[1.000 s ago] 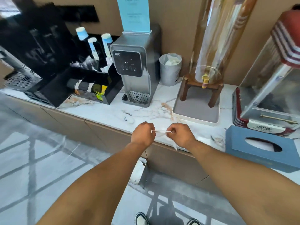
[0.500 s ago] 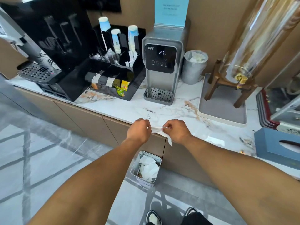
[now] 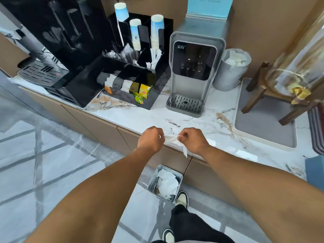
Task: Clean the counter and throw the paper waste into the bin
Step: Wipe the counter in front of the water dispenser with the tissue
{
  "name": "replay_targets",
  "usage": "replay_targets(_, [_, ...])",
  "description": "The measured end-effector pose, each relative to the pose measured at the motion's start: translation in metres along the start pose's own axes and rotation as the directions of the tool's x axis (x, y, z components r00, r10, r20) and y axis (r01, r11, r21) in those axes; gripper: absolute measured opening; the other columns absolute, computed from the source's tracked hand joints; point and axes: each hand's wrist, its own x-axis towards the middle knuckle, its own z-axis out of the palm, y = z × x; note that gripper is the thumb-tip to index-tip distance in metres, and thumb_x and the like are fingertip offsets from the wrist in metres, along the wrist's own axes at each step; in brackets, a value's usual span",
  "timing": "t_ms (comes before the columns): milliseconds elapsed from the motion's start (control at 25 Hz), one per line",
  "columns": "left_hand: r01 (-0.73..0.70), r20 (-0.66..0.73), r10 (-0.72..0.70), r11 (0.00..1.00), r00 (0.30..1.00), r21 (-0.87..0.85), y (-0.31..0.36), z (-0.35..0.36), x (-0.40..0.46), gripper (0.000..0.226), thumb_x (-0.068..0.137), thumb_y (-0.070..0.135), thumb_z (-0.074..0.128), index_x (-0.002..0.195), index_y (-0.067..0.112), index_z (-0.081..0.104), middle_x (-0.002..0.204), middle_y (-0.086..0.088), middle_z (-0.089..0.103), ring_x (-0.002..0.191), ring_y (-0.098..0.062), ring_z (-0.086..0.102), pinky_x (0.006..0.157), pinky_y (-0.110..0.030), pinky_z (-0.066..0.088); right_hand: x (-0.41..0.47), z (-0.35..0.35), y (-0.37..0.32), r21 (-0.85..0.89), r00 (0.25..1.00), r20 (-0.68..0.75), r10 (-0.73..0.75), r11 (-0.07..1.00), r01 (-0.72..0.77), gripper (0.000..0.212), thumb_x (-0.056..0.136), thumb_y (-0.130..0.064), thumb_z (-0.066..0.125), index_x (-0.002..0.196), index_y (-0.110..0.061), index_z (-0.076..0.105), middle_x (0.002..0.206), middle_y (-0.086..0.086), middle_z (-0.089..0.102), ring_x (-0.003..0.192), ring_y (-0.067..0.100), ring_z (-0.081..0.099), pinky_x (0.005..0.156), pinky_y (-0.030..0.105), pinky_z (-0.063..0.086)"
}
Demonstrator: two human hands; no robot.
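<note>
Pinching thin crumpled tissue (image 3: 172,140) btwn left hand (image 3: 151,138) & right hand (image 3: 192,140)

On the counter (image 3: 143,118), the organiser (image 3: 129,81) sits left of the dispenser (image 3: 194,71), with a cup (image 3: 231,71) and tray (image 3: 263,137) to its right. The bin (image 3: 164,183) stands on the floor below the counter edge, paper (image 3: 167,184) in it.

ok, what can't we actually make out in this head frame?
- Tissue: whether clean or used; the left hand and right hand cover its ends.
- Floor bin: depth and fill, paper on top hides the rest.
- Glass dispenser: top cut off by the frame edge.
- Water dispenser: button labels too small.
</note>
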Motion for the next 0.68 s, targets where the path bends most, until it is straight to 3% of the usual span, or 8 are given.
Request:
replay_targets(200, [0.012,0.000,-0.012,0.999,1.000,0.036,-0.002,-0.001,0.057,0.017,0.090,0.015,0.056,0.094,0.011,0.072,0.103,-0.014,0.069,0.096,-0.036,0.064,0.076,-0.036,0.053,0.053,-0.007,0.000,-0.038,0.996,-0.068,-0.048,0.998,0.046,0.011,0.089,-0.015,0.064,0.089,-0.009,0.073,0.091,0.009,0.069,0.085,0.023,0.061,0.077,0.030,0.047])
replay_targets(360, [-0.006,0.030,0.004,0.998,1.000,0.057,-0.002,0.006,0.099,0.019,0.091,0.015,0.055,0.096,0.008,0.072,0.103,-0.016,0.066,0.096,-0.037,0.062,0.075,-0.036,0.052,0.087,-0.021,0.006,-0.087,0.985,-0.172,-0.002,0.996,-0.013,0.015,0.091,-0.017,0.058,0.092,-0.010,0.071,0.098,0.012,0.067,0.093,0.027,0.060,0.084,0.037,0.049])
replay_targets(480, [-0.064,0.077,0.057,0.993,0.995,0.101,-0.011,0.018,0.119,0.025,0.094,0.022,0.054,0.111,0.010,0.068,0.118,-0.015,0.061,0.112,-0.033,0.056,0.087,-0.042,0.054,0.099,-0.018,0.015,-0.136,0.978,-0.200,0.054,0.987,-0.083,0.015,0.093,-0.017,0.055,0.097,-0.010,0.068,0.103,0.013,0.064,0.096,0.029,0.059,0.086,0.037,0.049])
replay_targets(680, [-0.290,0.127,0.277,0.952,0.952,0.097,-0.049,0.031,0.152,0.046,0.097,0.022,0.051,0.141,0.011,0.048,0.148,-0.016,0.045,0.138,-0.034,0.040,0.113,-0.043,0.039,0.112,0.003,0.023,-0.131,0.937,-0.293,0.191,0.963,-0.237,0.015,0.094,-0.019,0.052,0.101,-0.012,0.064,0.107,0.010,0.063,0.097,0.029,0.060,0.083,0.036,0.050])
